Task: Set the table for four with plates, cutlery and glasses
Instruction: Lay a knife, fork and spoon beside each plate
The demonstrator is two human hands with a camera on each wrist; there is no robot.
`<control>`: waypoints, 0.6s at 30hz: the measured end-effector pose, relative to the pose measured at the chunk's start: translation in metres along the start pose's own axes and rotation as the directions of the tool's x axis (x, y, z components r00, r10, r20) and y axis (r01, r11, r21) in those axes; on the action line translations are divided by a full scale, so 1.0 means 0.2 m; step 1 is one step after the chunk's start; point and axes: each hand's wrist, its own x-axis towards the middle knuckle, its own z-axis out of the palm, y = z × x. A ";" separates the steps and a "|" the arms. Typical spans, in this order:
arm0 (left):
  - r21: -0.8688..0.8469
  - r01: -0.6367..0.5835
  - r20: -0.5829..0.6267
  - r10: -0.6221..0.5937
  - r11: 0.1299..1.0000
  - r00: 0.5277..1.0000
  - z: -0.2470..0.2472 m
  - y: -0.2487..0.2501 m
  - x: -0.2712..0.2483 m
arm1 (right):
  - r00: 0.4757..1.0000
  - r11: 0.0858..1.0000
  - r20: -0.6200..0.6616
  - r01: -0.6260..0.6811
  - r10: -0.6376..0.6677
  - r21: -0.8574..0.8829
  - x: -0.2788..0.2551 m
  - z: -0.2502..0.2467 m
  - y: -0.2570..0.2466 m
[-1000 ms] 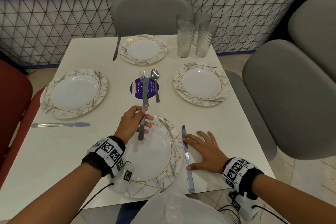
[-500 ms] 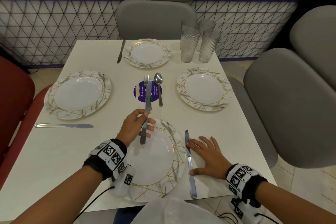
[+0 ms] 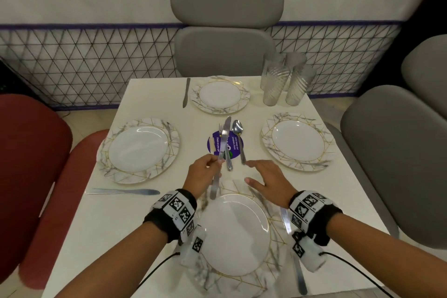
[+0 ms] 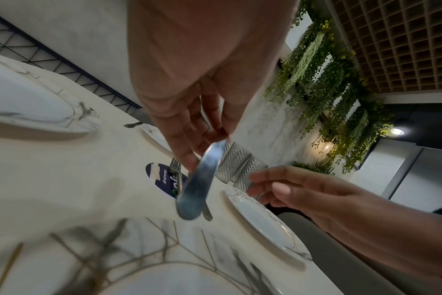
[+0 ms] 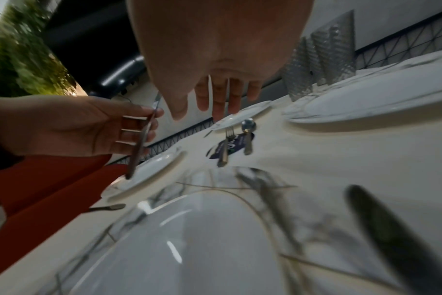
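Note:
My left hand (image 3: 217, 162) pinches a table knife (image 3: 222, 150) by its middle, blade pointing away, above the far rim of the near plate (image 3: 242, 283). My right hand (image 3: 250, 172) hovers open beside it, fingers spread, just short of the spoon (image 3: 238, 138) and fork (image 3: 228, 164) lying on a purple sticker (image 3: 212, 145). Plates sit at the left (image 3: 106, 152), far (image 3: 244, 97) and right (image 3: 268, 128) places. A knife (image 3: 300, 276) lies right of the near plate. In the left wrist view the held knife (image 4: 197, 185) hangs from my fingertips.
Several ribbed glasses (image 3: 283, 82) stand bunched at the far right corner. Knives lie by the left plate (image 3: 121, 191) and the far plate (image 3: 186, 92). Grey chairs (image 3: 225, 51) stand at the far and right sides, a red one (image 3: 31, 152) on the left.
My right hand has lifted off the knife beside the near plate and moved forward and left to the table's middle. My left hand has carried its knife slightly forward.

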 end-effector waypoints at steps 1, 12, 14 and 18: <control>-0.002 -0.009 0.003 0.009 1.000 1.000 -0.02 0.00 0.02 | 0.999 1.000 0.032 -0.005 0.004 0.031 0.04 0.02 -0.05; -0.211 -0.034 -0.005 0.033 0.977 0.999 -0.08 0.19 0.36 | 0.967 0.862 0.185 -0.242 0.175 0.446 0.34 0.06 -0.16; -0.252 -0.015 0.003 0.016 0.968 1.000 -0.03 0.23 0.42 | 0.973 0.779 0.132 -0.232 0.191 0.583 0.38 -0.01 -0.09; -0.212 0.058 0.008 -0.058 0.976 0.998 0.06 0.28 0.59 | 0.963 0.726 0.020 -0.217 0.270 0.652 0.42 -0.22 0.10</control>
